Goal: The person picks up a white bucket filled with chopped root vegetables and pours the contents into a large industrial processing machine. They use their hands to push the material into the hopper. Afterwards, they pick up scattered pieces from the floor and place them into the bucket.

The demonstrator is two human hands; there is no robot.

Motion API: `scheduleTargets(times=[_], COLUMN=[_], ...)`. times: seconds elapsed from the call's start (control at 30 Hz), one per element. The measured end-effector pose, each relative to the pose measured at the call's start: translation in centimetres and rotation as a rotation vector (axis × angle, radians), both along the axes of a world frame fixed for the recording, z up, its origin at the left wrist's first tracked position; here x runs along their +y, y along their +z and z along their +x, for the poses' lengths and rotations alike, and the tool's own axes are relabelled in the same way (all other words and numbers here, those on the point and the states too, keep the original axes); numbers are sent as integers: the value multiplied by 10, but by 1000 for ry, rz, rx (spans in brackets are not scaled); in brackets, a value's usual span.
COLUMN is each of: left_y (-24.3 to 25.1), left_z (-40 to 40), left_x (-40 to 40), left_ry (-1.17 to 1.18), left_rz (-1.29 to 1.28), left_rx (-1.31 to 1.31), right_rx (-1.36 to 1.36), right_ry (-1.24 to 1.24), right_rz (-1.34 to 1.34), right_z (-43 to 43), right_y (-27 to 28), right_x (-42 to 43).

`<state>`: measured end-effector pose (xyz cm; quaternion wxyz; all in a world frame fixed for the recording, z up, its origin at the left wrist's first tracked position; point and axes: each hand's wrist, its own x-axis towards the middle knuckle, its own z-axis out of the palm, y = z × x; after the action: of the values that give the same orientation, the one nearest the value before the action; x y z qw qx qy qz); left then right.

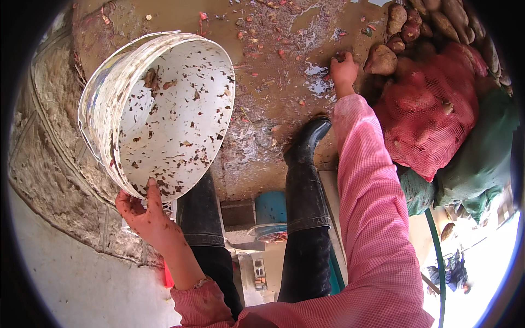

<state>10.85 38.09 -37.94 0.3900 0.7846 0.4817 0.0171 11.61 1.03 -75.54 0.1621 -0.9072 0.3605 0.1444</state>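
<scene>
My left hand (154, 221) grips the near rim of a white plastic bucket (184, 119), thumb over the inside and fingers outside. The bucket is tilted, its mouth turned to the right. Dark wet flecks and a few larger brown scraps stick to its inner wall. My right hand (343, 73) reaches forward, low over the muddy floor (262, 74), just left of a large sweet potato (380, 59). Its fingers curl away from view, so whether they hold anything cannot be told.
More sweet potatoes (445, 26) are heaped at upper right. A red mesh sack (426, 115) of roots rests against a green sack (484, 143). Black rubber boots (305, 180) flank a blue tub (270, 207). A rough raised surface (53, 135) borders the left side.
</scene>
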Motion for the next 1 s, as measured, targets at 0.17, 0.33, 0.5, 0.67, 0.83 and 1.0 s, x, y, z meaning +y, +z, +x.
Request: scheduleTargets(times=[0.17, 0.33, 0.5, 0.67, 0.83, 1.0], left_y=[1, 0, -1, 0, 1, 2], left_z=[3, 5, 6, 8, 9, 8], left_x=[0, 1, 1, -1, -5, -3], left_ry=[56, 60, 83, 64, 13, 58], left_rz=[-31, -30, 11, -15, -27, -1], left_rx=[-36, -55, -16, 3, -17, 23], right_rx=[158, -166, 110, -230, -182, -278], right_ry=[-129, -184, -136, -817, -556, -456], right_rz=[289, 403, 343, 825, 1686, 945], right_z=[11, 41, 67, 60, 31, -7], right_y=[-17, -12, -24, 32, 159, 126], right_x=[-26, -23, -30, 11, 136, 137])
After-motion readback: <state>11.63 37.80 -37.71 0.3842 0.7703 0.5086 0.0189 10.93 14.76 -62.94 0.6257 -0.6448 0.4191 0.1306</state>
